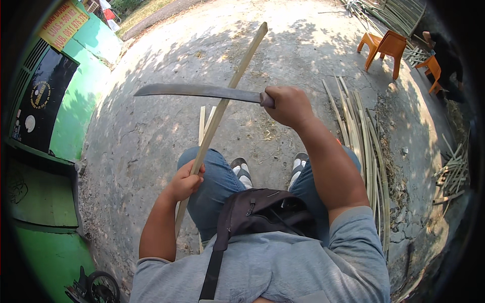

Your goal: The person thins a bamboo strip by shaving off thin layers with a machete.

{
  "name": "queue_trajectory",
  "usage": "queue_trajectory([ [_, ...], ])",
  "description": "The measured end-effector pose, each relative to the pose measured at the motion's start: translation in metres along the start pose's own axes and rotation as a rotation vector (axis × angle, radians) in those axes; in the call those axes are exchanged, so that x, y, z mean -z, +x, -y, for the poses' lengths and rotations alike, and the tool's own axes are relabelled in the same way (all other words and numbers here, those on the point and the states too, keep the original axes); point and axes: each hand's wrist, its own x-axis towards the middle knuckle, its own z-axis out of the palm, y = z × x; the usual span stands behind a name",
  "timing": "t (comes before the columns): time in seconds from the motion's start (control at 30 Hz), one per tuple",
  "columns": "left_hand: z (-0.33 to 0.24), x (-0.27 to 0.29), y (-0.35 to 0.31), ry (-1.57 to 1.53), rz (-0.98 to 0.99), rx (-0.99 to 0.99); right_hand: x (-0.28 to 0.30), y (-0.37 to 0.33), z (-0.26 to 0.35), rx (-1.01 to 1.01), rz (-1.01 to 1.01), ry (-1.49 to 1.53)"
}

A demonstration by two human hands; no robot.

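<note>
My left hand (187,181) is closed round a long bamboo strip (222,103), holding it at a slant beside my left knee, its far end pointing away and to the right. In my right hand (290,106) is the handle of a machete (202,91). Its long, slightly curved blade points left and lies across the upper part of the strip. Whether the edge bites into the bamboo or only touches it, I cannot tell. The lower end of the strip passes behind my left forearm.
More bamboo strips (361,131) lie on the concrete by my right leg, and a few pale strips (203,121) are by my left knee. Orange plastic chairs (393,50) and a person in dark clothes (447,63) are at far right. A green wall (76,111) stands left.
</note>
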Motion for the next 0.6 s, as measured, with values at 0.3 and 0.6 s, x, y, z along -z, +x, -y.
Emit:
queue_trajectory([
  [0.3,0.001,0.002,0.0,0.064,-0.007,-0.004,0.006,0.008,-0.019,-0.25,0.057,0.062],
  [0.6,-0.007,0.006,0.008,-0.039,0.071,0.087,-0.012,-0.006,0.003,0.213,0.116,-0.055],
])
